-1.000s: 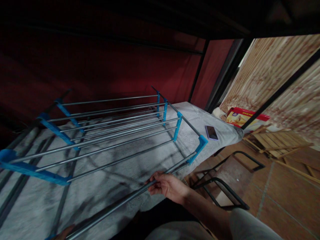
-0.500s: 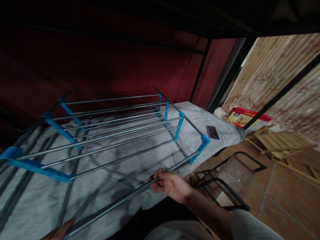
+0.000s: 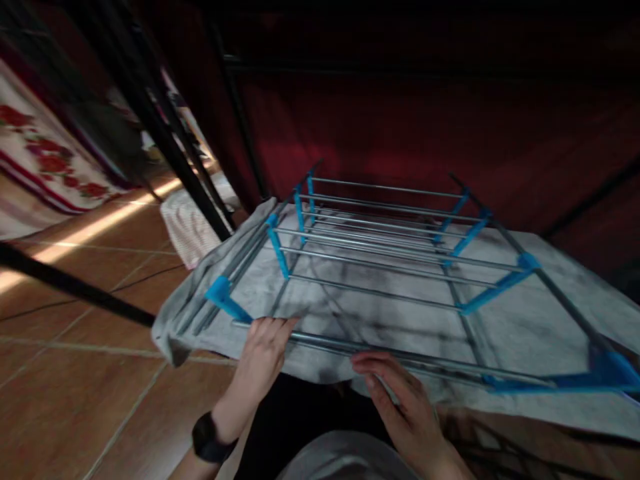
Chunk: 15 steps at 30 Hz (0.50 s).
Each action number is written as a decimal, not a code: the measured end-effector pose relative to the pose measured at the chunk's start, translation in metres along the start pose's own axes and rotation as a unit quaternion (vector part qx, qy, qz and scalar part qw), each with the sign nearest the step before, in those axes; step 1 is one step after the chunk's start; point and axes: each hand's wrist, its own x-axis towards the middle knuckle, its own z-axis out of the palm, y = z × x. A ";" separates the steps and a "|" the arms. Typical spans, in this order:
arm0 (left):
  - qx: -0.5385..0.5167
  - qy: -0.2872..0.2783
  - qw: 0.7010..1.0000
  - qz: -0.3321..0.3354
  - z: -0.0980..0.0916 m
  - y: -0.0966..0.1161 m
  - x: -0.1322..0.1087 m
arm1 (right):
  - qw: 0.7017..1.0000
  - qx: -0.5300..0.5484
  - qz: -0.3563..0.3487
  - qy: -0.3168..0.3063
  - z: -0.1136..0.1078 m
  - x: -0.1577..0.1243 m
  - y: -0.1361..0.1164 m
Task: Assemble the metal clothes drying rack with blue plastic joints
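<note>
A rack of thin metal rods [image 3: 385, 267] joined by blue plastic connectors [image 3: 225, 303] lies flat on a grey cloth-covered surface [image 3: 525, 333]. My left hand [image 3: 265, 347], with a black watch [image 3: 207, 437] on its wrist, has its fingers curled over the nearest rod, just right of the front left blue connector. My right hand [image 3: 395, 393] is further right along the same rod. Its fingers are stretched out and its fingertips touch the rod's near side without gripping.
Terracotta floor tiles [image 3: 75, 373] lie to the left. Black metal frame bars [image 3: 165, 140] cross the upper left, and one [image 3: 65, 283] runs low on the left. A checked cloth [image 3: 187, 223] lies on the floor. Dark red fabric [image 3: 400, 127] hangs behind the rack.
The view has swung from the rack's right end to its left end. My right hand has loosened its grip on the rod and spread. My left hand has come fully into view on the rod.
</note>
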 end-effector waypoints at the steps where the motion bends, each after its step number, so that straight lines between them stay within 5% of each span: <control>1: -0.004 -0.007 1.000 -0.010 0.000 0.002 0.000 | 0.996 -0.075 -0.050 0.009 0.004 0.007 -0.001; 4: -0.013 -0.014 0.999 -0.032 0.001 0.006 -0.002 | 0.954 -0.271 -0.126 -0.017 0.024 0.024 0.004; 7: -0.029 -0.015 0.999 -0.030 0.004 0.008 -0.008 | 0.909 -0.394 -0.126 -0.045 0.042 0.035 0.013; 11: -0.026 0.011 1.000 -0.009 0.008 0.009 -0.016 | 0.884 -0.450 -0.103 -0.081 0.046 0.045 0.018; 15: -0.009 0.100 0.994 -0.051 0.011 -0.006 -0.041 | 0.873 -0.468 -0.086 -0.106 0.040 0.051 0.014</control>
